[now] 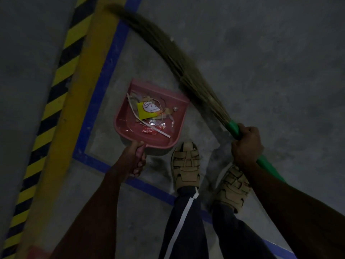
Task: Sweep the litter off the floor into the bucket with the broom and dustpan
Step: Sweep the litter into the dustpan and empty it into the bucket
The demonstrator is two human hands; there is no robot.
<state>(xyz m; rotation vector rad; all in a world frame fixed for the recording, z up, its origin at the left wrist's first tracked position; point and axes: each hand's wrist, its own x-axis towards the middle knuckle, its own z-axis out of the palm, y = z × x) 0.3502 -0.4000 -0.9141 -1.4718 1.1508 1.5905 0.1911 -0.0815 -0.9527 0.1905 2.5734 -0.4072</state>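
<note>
View from the head camera, looking down at a dim, mottled grey concrete floor (261, 53). The left hand (137, 159) has its fingers curled round the short handle of a pink moulded-plastic dustpan (121, 126), a shallow tray with raised side walls and a flat open lip at its far edge. The pan lies inside the corner of a rectangle marked in blue tape (104, 77). In the pan lies the litter (151, 113): a yellow-and-white printed wrapper, thin pale paper strips, crumpled clear film and a small red wrapper. The right hand (246, 144) grips the smooth green plastic handle of a broom (186, 71), just below the point where the bundle of dry, straw-coloured grass fibres is bound. The fibres curve in a long arc past the right side of the pan toward the far edge of the floor, their tip blurred. Left of the blue tape run a broad yellow line (80, 81) and a strip of yellow-and-black diagonal hazard stripes (59, 71). Two tan strapped sandals (185, 165) stand between the hands, under dark trousers with a white side stripe.
</note>
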